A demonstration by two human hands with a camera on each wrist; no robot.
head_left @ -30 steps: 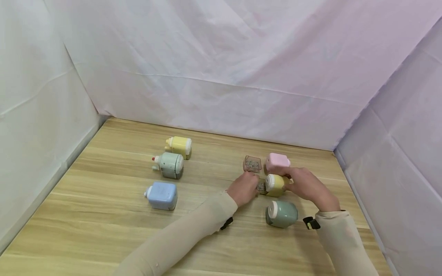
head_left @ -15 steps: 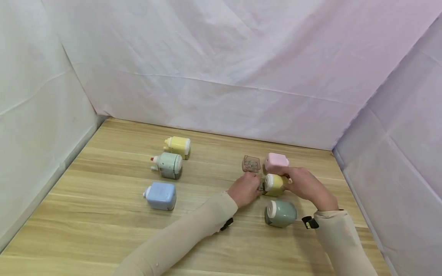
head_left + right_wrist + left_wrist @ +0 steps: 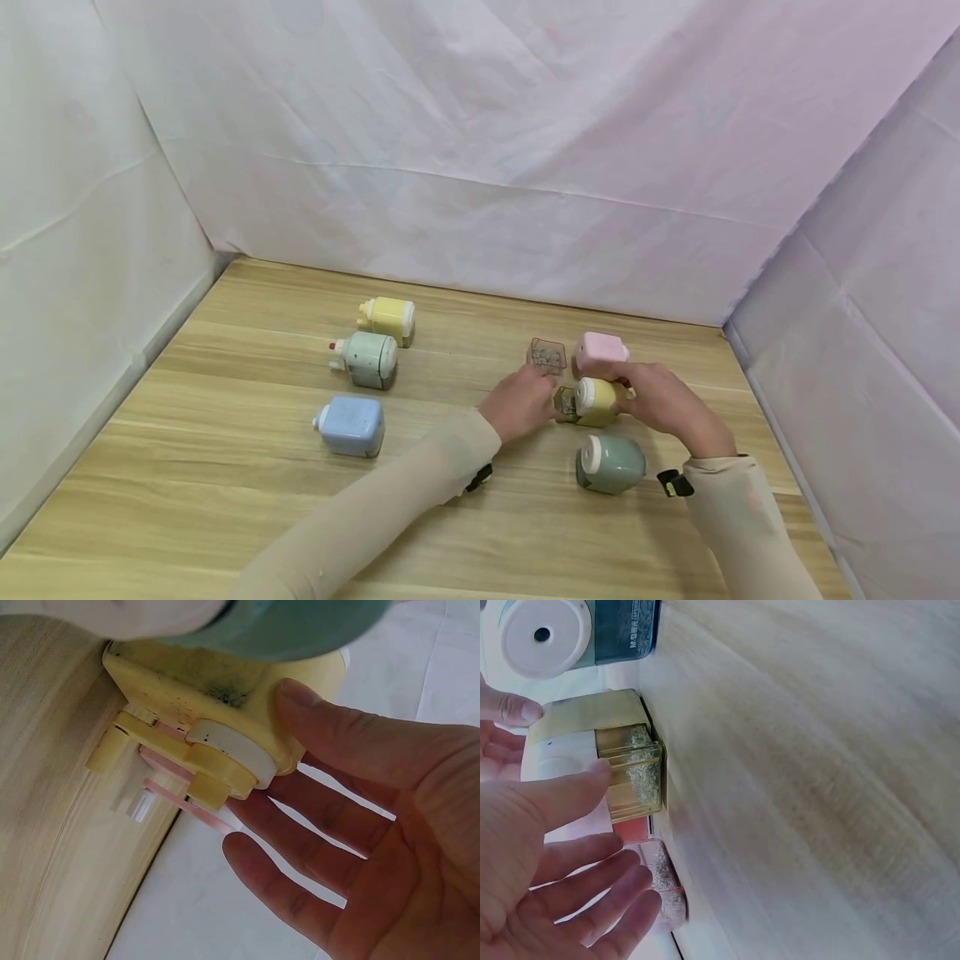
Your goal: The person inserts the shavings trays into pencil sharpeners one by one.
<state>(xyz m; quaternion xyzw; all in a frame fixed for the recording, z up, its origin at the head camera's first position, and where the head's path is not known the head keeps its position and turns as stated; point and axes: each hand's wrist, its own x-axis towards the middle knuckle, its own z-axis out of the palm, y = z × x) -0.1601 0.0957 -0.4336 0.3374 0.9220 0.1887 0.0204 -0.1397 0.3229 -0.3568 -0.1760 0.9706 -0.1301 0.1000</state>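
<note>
A yellow pencil sharpener [image 3: 602, 403] with a white front stands at the right of the table. Its clear shavings drawer [image 3: 641, 776] juts partly out of the front. My right hand [image 3: 663, 408] steadies the yellow sharpener from the crank side, thumb on the body [image 3: 307, 667] and fingers around behind it. My left hand [image 3: 521, 402] is just in front of the drawer; in the left wrist view its thumb overlaps the drawer's edge and its fingers are spread, relaxed. Beyond are a pink pencil sharpener [image 3: 600, 352] and a separate clear reddish drawer [image 3: 547, 356] containing shavings.
A dark green pencil sharpener [image 3: 611, 464] stands nearer, close to my right wrist. At the left are a yellow sharpener [image 3: 392, 318], a pale green one [image 3: 367, 360] and a blue one [image 3: 351, 425]. White cloth [image 3: 480, 167] walls the wooden table [image 3: 225, 500].
My left hand moved in slightly toward the yellow sharpener, then drew back to the left, leaving more of the jutting drawer visible. The right hand stays on the sharpener.
</note>
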